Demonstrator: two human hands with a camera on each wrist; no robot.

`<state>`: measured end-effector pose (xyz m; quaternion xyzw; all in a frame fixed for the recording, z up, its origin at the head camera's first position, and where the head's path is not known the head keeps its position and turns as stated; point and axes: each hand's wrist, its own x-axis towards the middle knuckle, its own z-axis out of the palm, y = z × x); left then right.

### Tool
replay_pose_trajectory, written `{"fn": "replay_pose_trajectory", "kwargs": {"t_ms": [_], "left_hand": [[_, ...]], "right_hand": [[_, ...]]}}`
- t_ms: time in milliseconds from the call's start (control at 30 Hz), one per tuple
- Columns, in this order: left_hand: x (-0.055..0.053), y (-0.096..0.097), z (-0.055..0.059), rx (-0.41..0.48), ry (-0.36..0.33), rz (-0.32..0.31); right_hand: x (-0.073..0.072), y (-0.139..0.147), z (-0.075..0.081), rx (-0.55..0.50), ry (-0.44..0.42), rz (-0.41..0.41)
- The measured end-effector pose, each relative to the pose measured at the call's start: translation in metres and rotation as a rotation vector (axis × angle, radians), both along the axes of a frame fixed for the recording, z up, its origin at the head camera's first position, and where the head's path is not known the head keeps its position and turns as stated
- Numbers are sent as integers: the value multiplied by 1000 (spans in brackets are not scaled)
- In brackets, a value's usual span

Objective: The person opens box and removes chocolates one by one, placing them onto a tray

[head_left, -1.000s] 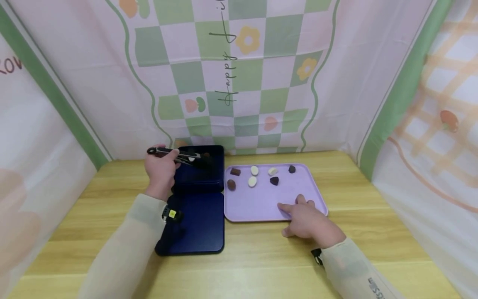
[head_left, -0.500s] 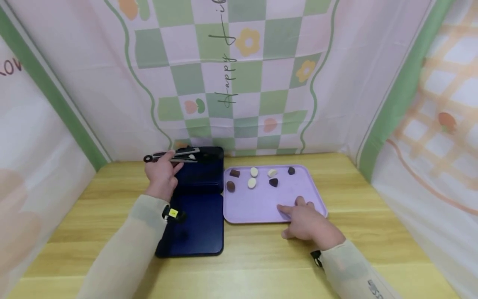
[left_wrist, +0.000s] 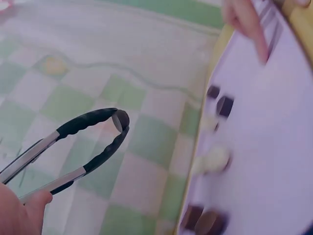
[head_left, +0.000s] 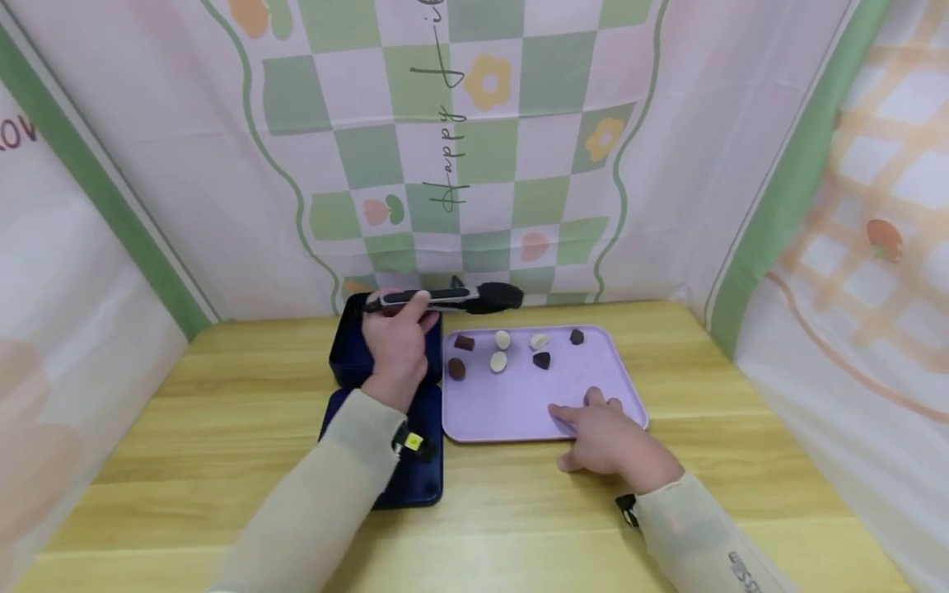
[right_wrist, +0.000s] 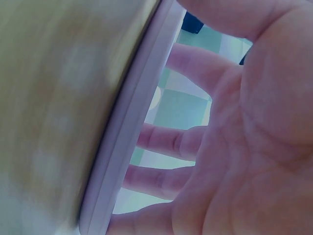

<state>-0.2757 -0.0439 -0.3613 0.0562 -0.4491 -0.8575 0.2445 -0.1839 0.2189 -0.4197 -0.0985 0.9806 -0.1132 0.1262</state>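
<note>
In the head view my left hand (head_left: 396, 342) grips a pair of black-and-silver tongs (head_left: 448, 296), raised above the back of the navy box (head_left: 347, 362) and pointing right. The left wrist view shows the tong tips pinching a round dark-brown chocolate (left_wrist: 122, 120). Below and to the right lies a lilac tray (head_left: 504, 412) holding several chocolates: a brown block (head_left: 464, 343), a brown egg (head_left: 456, 368), white ovals (head_left: 498, 361), a cream piece (head_left: 539, 341) and dark pieces (head_left: 542, 360). My right hand (head_left: 611, 445) rests at the tray's near right edge, fingers extended onto it.
A navy lid (head_left: 423, 486), partly hidden by my left forearm, lies in front of the box, left of the tray. The wooden table (head_left: 534, 527) carries everything. Behind it hangs a checked curtain (head_left: 489, 156), close to the box and tray.
The tongs were low over the box, their arms spread half a second ago. My left hand has lifted them and swung right, with a chocolate now in the tips. The right hand stays put.
</note>
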Motion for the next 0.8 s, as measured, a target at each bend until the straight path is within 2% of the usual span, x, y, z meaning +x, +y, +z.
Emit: {"fn": "replay_pose_trajectory", "kwargs": {"t_ms": [167,267,400,500,633,800], "left_hand": [[10,40,-10,-77,18,-39],[13,58,-18,-195,28,-35],[18,75,-30,-316,-5,-53],[22,86,-37,-342,-34,-107],[27,98,-45,-372,10,-152],[31,106,-54,-523,103,-138]], "right_hand": [[2,0,2,-1,-11,-15],[2,-1,4,-1,0,-8],[1,-2,4,7,7,5],[0,-3,4,11,9,7],[1,-3,4,9,12,6],[1,-2,3,4,10,-1]]}}
